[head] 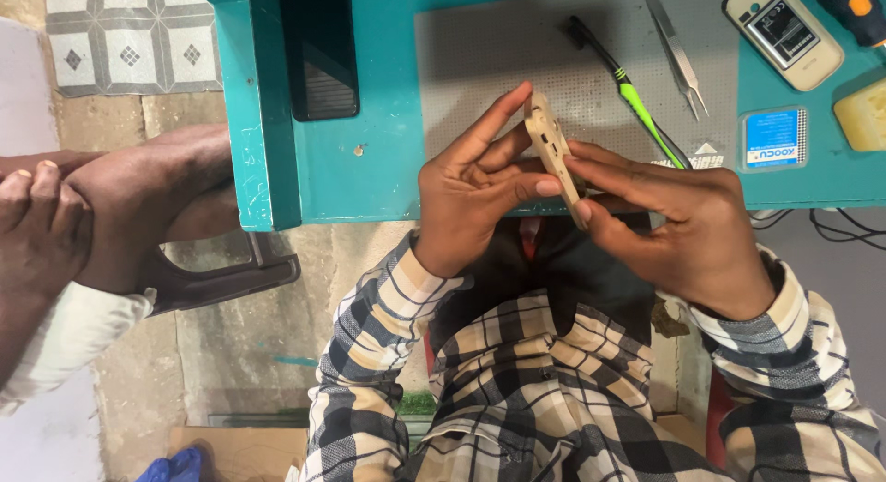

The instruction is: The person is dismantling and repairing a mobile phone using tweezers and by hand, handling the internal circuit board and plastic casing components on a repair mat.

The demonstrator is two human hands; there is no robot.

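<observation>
Holding the beige phone frame [554, 150] edge-up between our left hand [471, 191] and right hand [688, 233], both pinching it at the teal bench's [369, 177] near edge; a slip could drop it lapward. Farther: brush [628, 85], tweezers [676, 48].

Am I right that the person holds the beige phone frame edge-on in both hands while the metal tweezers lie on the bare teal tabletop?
Not quite. The head view shows the metal tweezers lying on the grey perforated work mat, not on bare tabletop. Both the left hand and right hand do hold the beige phone frame edge-on.
</observation>
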